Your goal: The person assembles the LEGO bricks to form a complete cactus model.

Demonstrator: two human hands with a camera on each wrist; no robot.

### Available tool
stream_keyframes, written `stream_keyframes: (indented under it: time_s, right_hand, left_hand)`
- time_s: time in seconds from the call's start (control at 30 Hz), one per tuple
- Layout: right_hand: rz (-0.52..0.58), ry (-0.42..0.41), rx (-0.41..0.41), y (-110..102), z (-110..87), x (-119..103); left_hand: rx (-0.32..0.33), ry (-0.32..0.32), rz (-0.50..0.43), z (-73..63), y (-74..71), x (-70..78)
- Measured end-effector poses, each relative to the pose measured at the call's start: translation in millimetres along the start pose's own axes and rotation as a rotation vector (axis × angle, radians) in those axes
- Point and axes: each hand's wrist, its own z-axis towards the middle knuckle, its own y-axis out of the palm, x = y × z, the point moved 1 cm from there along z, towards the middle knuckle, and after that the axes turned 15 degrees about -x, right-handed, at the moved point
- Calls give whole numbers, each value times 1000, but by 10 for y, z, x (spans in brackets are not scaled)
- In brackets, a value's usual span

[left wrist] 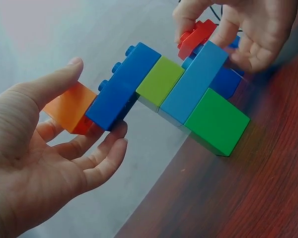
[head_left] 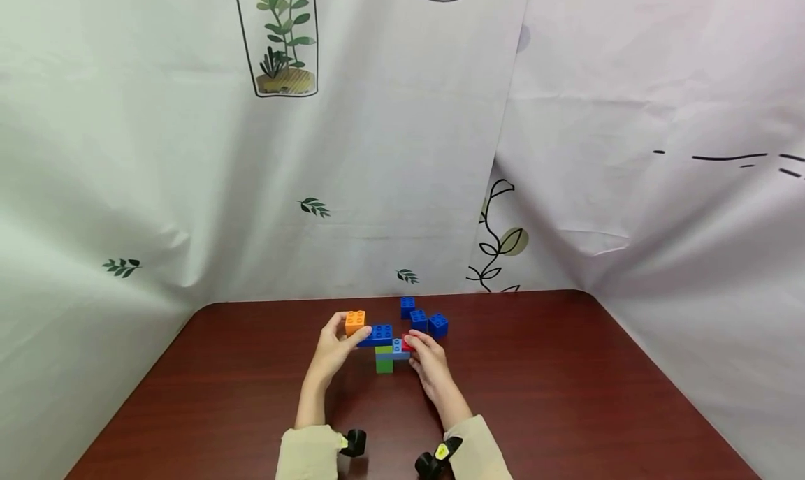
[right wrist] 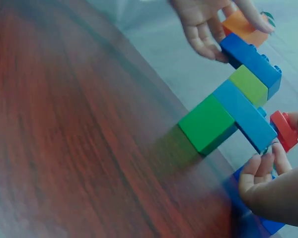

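Observation:
A stacked toy-brick build stands on the table. At its base is a green brick, then a light blue brick, a lime green brick and a long dark blue brick reaching out leftward. An orange brick sits at that outer end. My left hand holds the orange end, thumb on top and fingers curled beneath. My right hand pinches a red brick by the light blue brick's right end. The red brick looks tilted; whether it is joined there I cannot tell.
Several loose dark blue bricks lie behind the build, among them one nearest the right hand and one farther back. The dark red wooden table ends at a pale printed cloth hanging behind it.

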Motion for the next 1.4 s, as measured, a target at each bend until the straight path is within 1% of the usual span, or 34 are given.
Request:
stream_keyframes:
  time_s: [0.07, 0.2, 0.43, 0.57, 0.77, 0.87, 1.1, 1.4]
  right_hand:
    - [31, 19, -20, 5, -8, 7]
    - [40, 48, -48, 5, -10, 37]
    - [42, 91, -43, 12, 13, 65]
    - [38, 78, -43, 16, 15, 61]
    - [30, -2, 2, 58, 12, 100]
    - [22, -26, 15, 69, 10, 115]
    - [21, -42, 35, 61, 16, 131]
    - [42, -34, 25, 62, 10, 144]
  left_hand:
    - [-1, -1, -4, 2, 1, -1]
    - [-3, 1, -14, 6, 4, 3]
    - [-9, 11, -12, 17, -1, -1]
    - [-9, 7, -22, 20, -6, -2]
    - [-11, 10, -16, 21, -8, -11]
    - [-12, 11, -24, 16, -6, -4]
    - [-19, 14, -19, 18, -4, 3]
    - [-15, 5, -18, 6, 1, 9]
